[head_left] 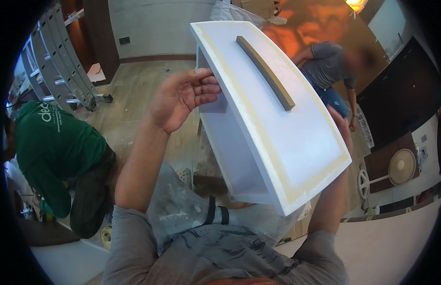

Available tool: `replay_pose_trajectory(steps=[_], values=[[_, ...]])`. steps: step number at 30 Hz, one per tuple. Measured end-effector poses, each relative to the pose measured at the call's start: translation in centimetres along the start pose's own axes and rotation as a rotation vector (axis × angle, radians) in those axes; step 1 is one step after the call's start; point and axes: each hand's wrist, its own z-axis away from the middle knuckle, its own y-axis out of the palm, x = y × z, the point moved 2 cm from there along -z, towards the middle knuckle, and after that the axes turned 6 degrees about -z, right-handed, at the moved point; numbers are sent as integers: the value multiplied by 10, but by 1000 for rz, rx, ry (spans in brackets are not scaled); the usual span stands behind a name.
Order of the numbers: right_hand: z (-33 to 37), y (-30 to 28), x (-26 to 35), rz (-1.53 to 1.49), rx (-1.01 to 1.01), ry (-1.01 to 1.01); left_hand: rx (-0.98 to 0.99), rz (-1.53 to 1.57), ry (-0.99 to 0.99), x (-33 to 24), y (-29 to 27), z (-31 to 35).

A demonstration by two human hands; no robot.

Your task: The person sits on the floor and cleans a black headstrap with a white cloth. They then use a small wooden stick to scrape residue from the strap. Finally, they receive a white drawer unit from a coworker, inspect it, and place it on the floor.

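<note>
A white drawer [287, 142] with a curved front is held up before me, tilted, its front panel facing upward. Pale yellowish bands run along the panel's edges, and a straight brass-coloured bar handle [265, 73] is fixed across its middle. My left hand [189, 97] is at the panel's left edge, fingers curled against it, palm partly showing. At the right edge is my right hand [341, 126], mostly hidden behind the panel; its fingers do not show. The drawer's hollow side [237, 156] shows below the left edge.
At the left a person in a green shirt [59, 147] crouches near an aluminium ladder [59, 61]. Another person in a grey shirt [327, 61] is beyond the drawer to the right. A fan [402, 166] stands at the right. Clear plastic sheeting [175, 199] covers my lap.
</note>
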Motion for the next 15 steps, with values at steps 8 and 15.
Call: replay_pose_trajectory(steps=[8, 15], values=[[222, 30, -112, 1104, -461, -483, -440, -673, 235, 25, -99, -51], [233, 82, -166, 538, -380, 273, -546, -844, 191, 86, -170, -97]])
